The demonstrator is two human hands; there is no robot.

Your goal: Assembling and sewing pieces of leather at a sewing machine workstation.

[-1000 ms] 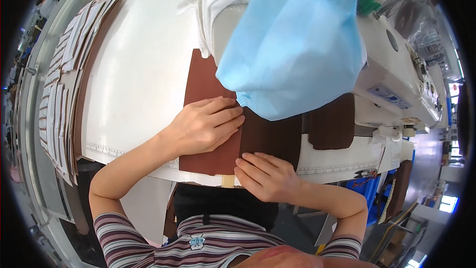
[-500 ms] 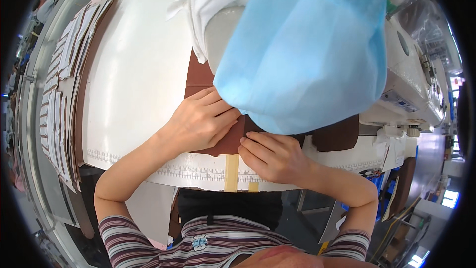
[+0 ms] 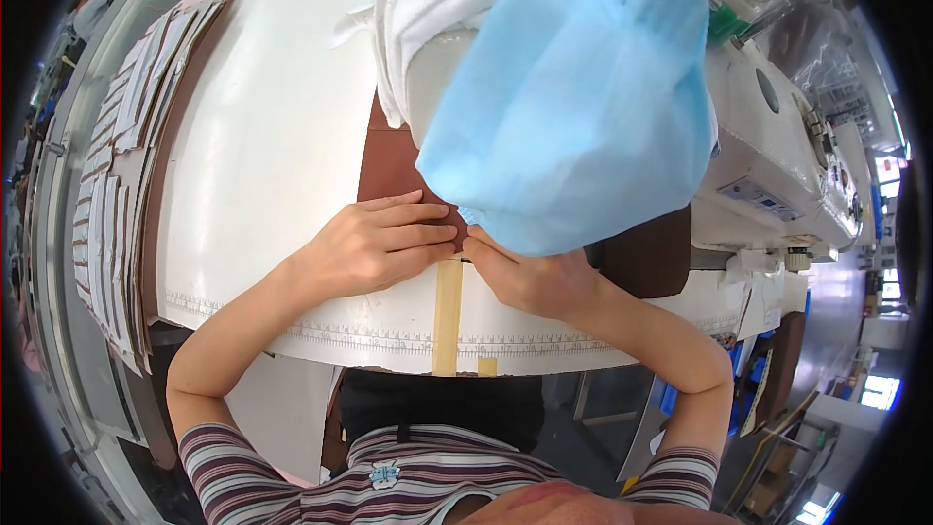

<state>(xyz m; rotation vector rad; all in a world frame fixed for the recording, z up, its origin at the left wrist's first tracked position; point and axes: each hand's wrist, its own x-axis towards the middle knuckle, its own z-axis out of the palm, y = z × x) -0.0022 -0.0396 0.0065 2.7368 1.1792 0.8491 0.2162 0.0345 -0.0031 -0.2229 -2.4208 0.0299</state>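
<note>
A reddish-brown flat piece (image 3: 392,170), leather-like, lies on the white table beside the sewing machine (image 3: 768,151). My left hand (image 3: 364,248) rests on its near part, palm down with the fingers stretched out to the right. Close beside those fingertips, my right hand (image 3: 535,282) has its foremost fingertips at the piece's near right edge. A light blue face mask (image 3: 573,107) covers its other fingers, so I cannot see whether they grip anything. The mask also hides the sewing spot and much of the piece. Right of it shows a dark brown panel (image 3: 646,253).
A white cloth (image 3: 423,15) drapes over the machine's head. Along the table's front edge runs a printed ruler scale (image 3: 374,335), crossed by a yellowish tape strip (image 3: 447,321). Stacked brown-edged sheets (image 3: 126,175) stand at the left, against the table.
The reddish-brown piece has shifted away from me, baring more of the tape. My left hand's fingers have straightened. My right hand has moved slightly up and left, its fingers now mostly behind the mask.
</note>
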